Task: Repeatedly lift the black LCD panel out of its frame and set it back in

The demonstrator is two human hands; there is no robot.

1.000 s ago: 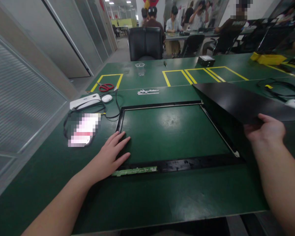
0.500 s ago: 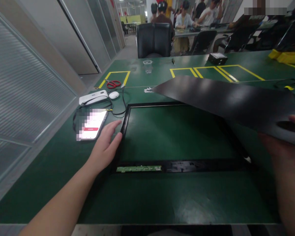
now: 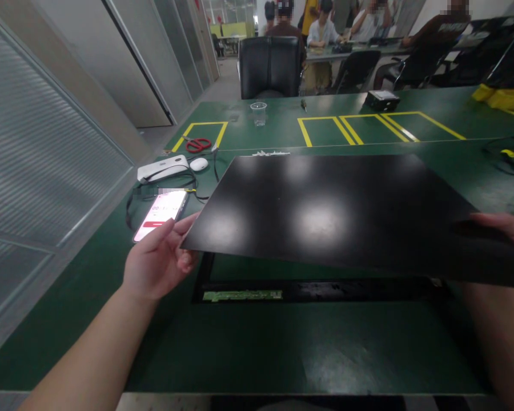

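Note:
A thin, glossy black panel is raised over a black rectangular frame that lies on the green table. My right hand grips the panel's right end, with part of the hand hidden beneath it. At the left edge, my left hand has its fingers around the panel's near left corner. The panel covers most of the frame; its front bar and near left corner show. A narrow green circuit board rests on the left part of that bar.
Left of the panel lie a lit phone, a white device with cables, a white mouse and red scissors. Farther back stand a clear cup and a black box. People sit beyond the green table.
The panel has swung left and levelled out over the frame. My left hand has left the frame's left side and taken hold of the panel's corner.

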